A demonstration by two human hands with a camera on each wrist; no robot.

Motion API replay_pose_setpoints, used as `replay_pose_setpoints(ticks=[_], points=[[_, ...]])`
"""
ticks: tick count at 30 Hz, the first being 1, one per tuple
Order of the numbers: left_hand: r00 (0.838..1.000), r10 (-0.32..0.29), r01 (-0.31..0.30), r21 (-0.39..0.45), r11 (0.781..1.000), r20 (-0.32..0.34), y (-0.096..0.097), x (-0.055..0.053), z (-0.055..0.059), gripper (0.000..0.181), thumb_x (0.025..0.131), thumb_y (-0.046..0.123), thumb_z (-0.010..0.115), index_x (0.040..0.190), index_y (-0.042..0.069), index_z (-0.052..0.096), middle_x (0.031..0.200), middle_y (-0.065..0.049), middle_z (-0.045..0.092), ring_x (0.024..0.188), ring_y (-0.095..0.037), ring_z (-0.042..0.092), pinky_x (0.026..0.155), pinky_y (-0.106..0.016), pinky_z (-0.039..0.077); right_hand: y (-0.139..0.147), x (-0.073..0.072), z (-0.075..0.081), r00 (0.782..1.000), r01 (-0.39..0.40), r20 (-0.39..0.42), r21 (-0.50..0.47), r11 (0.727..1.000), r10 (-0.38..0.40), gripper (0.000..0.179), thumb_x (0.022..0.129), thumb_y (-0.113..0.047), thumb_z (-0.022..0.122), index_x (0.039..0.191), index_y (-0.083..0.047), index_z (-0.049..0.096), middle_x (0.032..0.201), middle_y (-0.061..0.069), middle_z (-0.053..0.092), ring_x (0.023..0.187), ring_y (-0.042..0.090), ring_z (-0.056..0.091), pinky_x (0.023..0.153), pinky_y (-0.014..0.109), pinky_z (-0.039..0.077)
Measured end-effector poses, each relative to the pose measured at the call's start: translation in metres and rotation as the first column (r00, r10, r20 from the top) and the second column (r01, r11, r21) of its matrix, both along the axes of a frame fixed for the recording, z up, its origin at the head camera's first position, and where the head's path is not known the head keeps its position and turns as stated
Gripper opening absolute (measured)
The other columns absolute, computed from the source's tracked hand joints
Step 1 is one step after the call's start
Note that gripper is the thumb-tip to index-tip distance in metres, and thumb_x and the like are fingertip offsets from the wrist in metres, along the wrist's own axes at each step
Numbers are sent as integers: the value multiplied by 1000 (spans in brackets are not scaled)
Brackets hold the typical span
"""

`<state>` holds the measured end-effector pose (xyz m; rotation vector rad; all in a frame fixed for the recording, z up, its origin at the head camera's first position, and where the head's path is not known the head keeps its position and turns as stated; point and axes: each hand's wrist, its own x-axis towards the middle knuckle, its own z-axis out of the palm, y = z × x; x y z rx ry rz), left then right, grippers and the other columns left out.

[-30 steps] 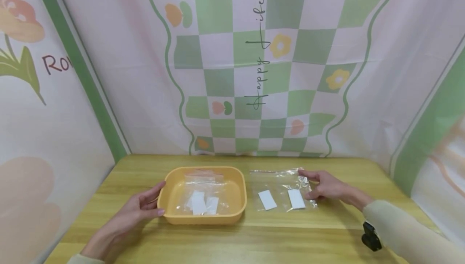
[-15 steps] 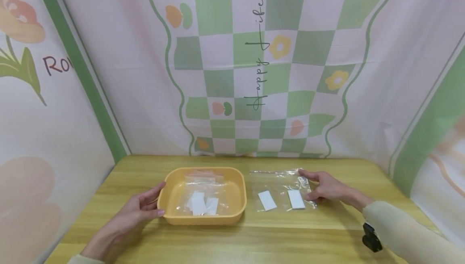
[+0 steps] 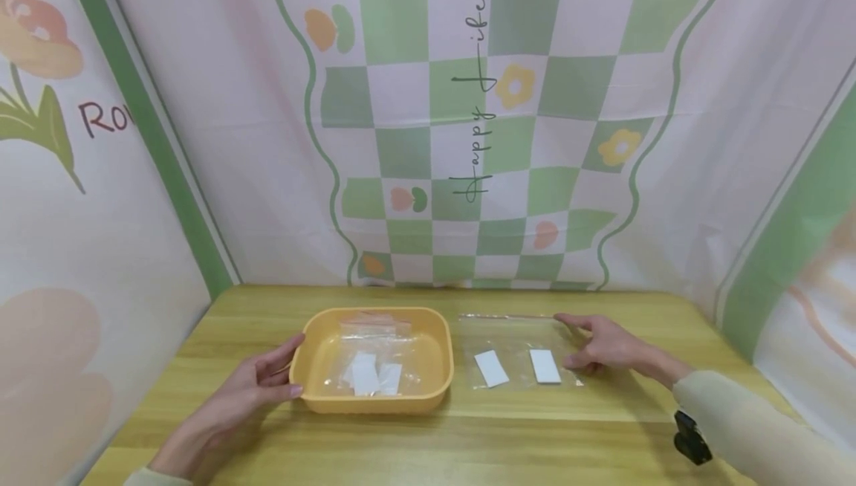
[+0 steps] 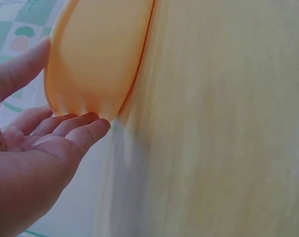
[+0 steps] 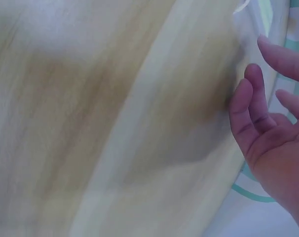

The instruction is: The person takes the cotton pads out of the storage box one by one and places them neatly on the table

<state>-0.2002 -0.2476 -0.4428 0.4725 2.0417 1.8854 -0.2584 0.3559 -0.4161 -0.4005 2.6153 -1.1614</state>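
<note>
My left hand (image 3: 250, 386) holds the left end of a shallow yellow tray (image 3: 444, 378), its thumb and fingertips against the outer wall. In the left wrist view, fingers (image 4: 93, 123) bend against the tray wall. Inside the tray lie clear zip bags (image 3: 374, 328) with white rectangular pieces (image 3: 365, 376). To the right, another clear zip bag (image 3: 515, 337) lies flat on the table, two white rectangles (image 3: 491, 368) showing in it. My right hand (image 3: 608, 341) is at that bag's right edge, thumb and index apart, index tip by the top corner. The right wrist view shows nothing between its fingers.
The wooden table (image 3: 428, 449) carries the tray and bag. A green-and-white checked cloth (image 3: 461, 129) hangs behind the table, with printed cloths at both sides. A black device (image 3: 692, 438) is on the right sleeve.
The right fingers have let go of the flat bag's right edge and drawn slightly right. Its crinkled corner has settled flat. The left hand and tray have stayed put.
</note>
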Motion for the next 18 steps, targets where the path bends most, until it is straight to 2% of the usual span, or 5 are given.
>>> replay_pose_setpoints(ticks=[2, 5, 9, 13, 18], points=[[1000, 0, 0, 0, 1000, 1, 0, 0, 0, 90, 96, 0, 72, 165, -4, 14, 169, -29, 10, 148, -55, 28, 108, -32, 50, -2, -2, 5, 1000, 16, -28, 23, 1000, -15, 85, 84, -5, 83, 155, 13, 39, 59, 7, 54, 48, 11, 45, 44, 25, 46], [1000, -1, 1, -2, 1000, -6, 0, 0, -1, 90, 96, 1, 72, 165, -4, 14, 169, -29, 10, 148, -55, 28, 108, -33, 50, -14, -2, 18, 996, 35, -85, 43, 998, -31, 70, 88, -7, 80, 148, 12, 49, 84, 20, 72, 49, 14, 50, 43, 28, 47], [1000, -1, 1, 0, 1000, -10, 0, -1, -3, 90, 96, -1, 72, 165, -5, 14, 169, -30, 10, 147, -55, 29, 108, -33, 50, -51, 2, 43, 987, 10, -163, 63, 998, 1, 47, 91, -10, 79, 131, 10, 66, 120, 26, 72, 63, 25, 65, 48, 34, 56], [1000, 3, -3, 4, 1000, -3, 0, -2, -3, 90, 95, -1, 72, 165, -3, 15, 169, -29, 10, 147, -54, 29, 108, -33, 49, -98, 1, 68, 975, -76, -206, 47, 996, 84, 29, 89, -6, 80, 113, 8, 73, 99, 14, 77, 68, 22, 70, 54, 35, 61], [1000, -5, 6, 9, 1000, -25, -1, -1, 0, 90, 95, -2, 71, 164, -5, 13, 168, -31, 8, 147, -57, 28, 108, -33, 49, -153, -6, 85, 960, -185, -206, 29, 982, 187, 20, 89, -5, 80, 105, 6, 75, 92, 8, 77, 73, 18, 72, 61, 37, 65]])
